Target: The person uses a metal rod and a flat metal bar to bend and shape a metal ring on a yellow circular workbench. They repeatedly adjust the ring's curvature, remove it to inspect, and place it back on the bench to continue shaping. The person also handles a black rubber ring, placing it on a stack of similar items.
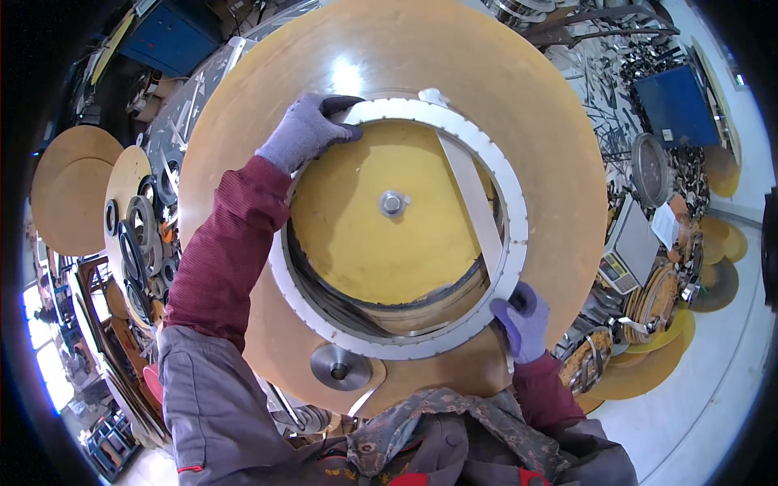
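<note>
While the person's gloved left hand [301, 136] reaches in from the left, its thumb and bent fingers stand only slightly apart, closed around the upper-left rim of a white, notched, circular ring [397, 351]. The ring lies near the middle of a broad, tan, round work surface [559, 194]. On the person's jacket front, small yellow-orange embroidery [335, 467] shows, too small to read. Below the ring's lower left sits a grey metal disc with a central hole [328, 356]. Within the ring's opening shows a flat yellow round plate [365, 251] with a silver bolt [392, 203] at its middle; a long pale strip [472, 198] slants across the right part. At the lower-right rim, the gloved right hand [523, 322] touches the outer edge with bent fingers, thumb slightly apart; whether it grips cannot be told. Farther right, a grey scale [628, 239] has a panel with unreadable markings, and a blue box [677, 105] bears a small, illegible, pale label [667, 134].
</note>
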Motion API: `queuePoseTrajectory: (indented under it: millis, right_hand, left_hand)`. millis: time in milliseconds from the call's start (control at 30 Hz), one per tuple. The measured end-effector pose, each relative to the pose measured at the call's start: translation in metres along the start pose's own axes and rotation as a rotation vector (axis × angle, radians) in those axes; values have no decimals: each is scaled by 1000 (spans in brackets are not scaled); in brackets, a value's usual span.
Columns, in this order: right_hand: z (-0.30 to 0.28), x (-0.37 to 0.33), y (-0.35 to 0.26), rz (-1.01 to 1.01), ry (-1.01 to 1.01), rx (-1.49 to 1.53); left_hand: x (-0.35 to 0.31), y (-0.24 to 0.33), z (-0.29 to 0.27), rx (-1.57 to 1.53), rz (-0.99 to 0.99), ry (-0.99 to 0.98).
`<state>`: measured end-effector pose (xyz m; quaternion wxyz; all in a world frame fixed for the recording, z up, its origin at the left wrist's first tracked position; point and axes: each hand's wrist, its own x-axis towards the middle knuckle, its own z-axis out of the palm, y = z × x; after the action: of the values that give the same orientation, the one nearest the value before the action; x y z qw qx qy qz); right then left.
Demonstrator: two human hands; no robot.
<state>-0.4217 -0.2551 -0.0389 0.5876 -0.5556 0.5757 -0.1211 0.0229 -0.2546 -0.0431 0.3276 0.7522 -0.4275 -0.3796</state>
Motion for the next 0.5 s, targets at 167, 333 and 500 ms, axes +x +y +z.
queuePoseTrajectory:
  millis: [167,333,500]
  right_hand:
    - [-13,9,-24,-173,6,-134]
    - [-12,-27,-90,-406,40,-243]
    - [-5,-72,-125,-936,74,-556]
  left_hand:
    - [-13,8,-18,-56,136,105]
    - [-73,46,-71,-181,170,169]
    - [-187,75,-111,-127,213,337]
